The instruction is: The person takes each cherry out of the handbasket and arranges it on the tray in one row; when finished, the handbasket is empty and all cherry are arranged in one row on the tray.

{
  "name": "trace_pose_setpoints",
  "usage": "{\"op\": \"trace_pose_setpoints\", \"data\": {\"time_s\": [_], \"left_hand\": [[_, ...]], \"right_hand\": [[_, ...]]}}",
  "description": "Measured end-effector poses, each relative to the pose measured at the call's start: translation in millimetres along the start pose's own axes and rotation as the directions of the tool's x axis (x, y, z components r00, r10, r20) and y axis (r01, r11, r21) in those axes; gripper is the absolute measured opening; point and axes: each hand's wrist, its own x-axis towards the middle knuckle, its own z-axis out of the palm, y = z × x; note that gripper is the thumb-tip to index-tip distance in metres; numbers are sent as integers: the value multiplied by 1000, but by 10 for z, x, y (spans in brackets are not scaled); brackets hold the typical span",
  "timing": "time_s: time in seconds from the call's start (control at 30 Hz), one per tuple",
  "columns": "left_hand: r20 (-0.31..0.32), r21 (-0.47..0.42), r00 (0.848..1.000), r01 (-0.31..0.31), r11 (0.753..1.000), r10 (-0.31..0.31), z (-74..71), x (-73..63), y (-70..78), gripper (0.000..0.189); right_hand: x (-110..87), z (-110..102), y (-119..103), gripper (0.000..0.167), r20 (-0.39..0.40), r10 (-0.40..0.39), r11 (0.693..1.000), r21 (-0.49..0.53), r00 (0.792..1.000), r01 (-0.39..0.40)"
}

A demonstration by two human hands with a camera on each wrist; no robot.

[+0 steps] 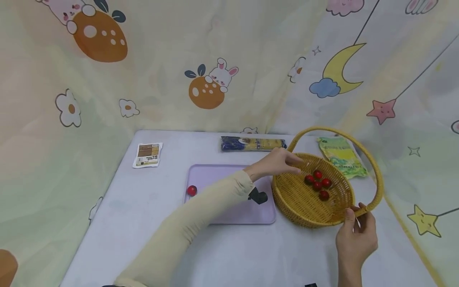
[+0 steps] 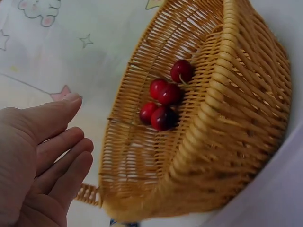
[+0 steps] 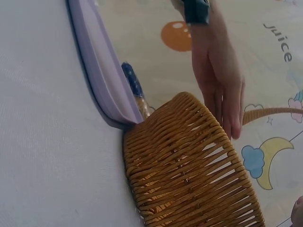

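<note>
A yellow-brown wicker basket [image 1: 287, 205] with a tall arched handle stands on the right of the table, several dark red cherries [image 2: 182, 71] lying inside it. My left hand [image 1: 277, 162] hovers over the basket's far-left rim, its fingers loosely extended with nothing between them. At the near-right side, where the handle joins the rim, my right hand [image 1: 358, 237] pinches the basket between thumb and fingers. In the right wrist view only a bit of that hand shows at the edge. A single cherry [image 1: 191, 190] rests on the left side of a lilac tray [image 1: 233, 215], partly covered by my left sleeve.
Behind the tray lies a long blue-and-yellow pasta packet [image 1: 252, 144]. A green-and-yellow bag [image 1: 342, 157] lies behind the basket, partly seen past its handle. Toward the far left is a small white-and-brown packet [image 1: 148, 155]. Patterned cloth hangs around the table.
</note>
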Motion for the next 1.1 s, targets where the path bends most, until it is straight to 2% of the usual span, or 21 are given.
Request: {"op": "trace_pose_setpoints", "data": {"time_s": [0.17, 0.4, 0.57, 0.87, 1.1], "left_hand": [[19, -57, 999, 47, 997, -46, 187, 223, 36, 44], [-13, -98, 994, 109, 989, -110, 391, 398, 17, 41], [-34, -124, 985, 161, 979, -166, 463, 459, 3, 41], [-66, -229, 977, 183, 956, -203, 626, 530, -83, 37], [-100, -230, 962, 224, 947, -252, 750, 632, -158, 31]], "right_hand": [[-8, -19, 10, 40, 6, 15, 1000, 16, 1000, -15], [-12, -17, 12, 38, 11, 22, 1000, -8, 1000, -21], [-6, -33, 30, 40, 10, -8, 1000, -13, 1000, 8], [-8, -45, 16, 40, 4, -23, 1000, -7, 1000, 23], [-6, -17, 8, 42, 8, -26, 1000, 18, 1000, 26]]}}
